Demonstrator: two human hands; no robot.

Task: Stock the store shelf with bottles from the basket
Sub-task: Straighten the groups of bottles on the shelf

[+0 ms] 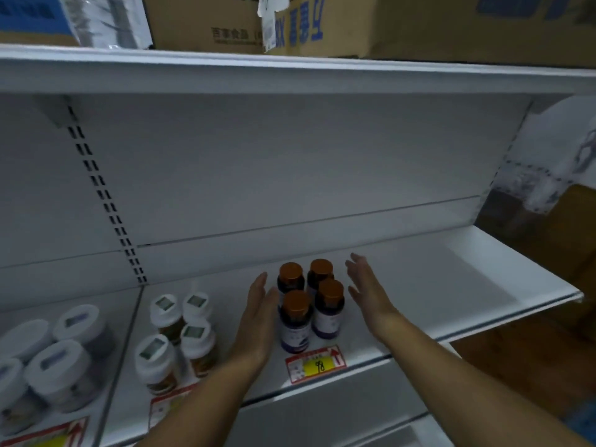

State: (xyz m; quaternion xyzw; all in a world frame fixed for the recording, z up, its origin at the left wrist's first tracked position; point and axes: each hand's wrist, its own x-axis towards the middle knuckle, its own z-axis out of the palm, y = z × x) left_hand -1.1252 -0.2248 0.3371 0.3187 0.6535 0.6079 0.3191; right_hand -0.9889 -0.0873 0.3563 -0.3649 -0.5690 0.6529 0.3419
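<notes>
Several dark bottles with orange-brown caps (306, 301) stand in a tight two-by-two cluster on the white store shelf (435, 285), just behind a red and yellow price tag (317, 364). My left hand (258, 321) is flat with straight fingers, its palm against the left side of the cluster. My right hand (367, 295) is flat too, a little to the right of the cluster and apart from it. Neither hand holds anything. The basket is out of view.
Several white-capped bottles (179, 333) stand left of my left hand, and wider white-lidded jars (54, 359) further left past a slotted upright (106, 201). Cardboard boxes (206, 24) sit on the shelf above. The shelf right of the cluster is bare up to its end (577, 295).
</notes>
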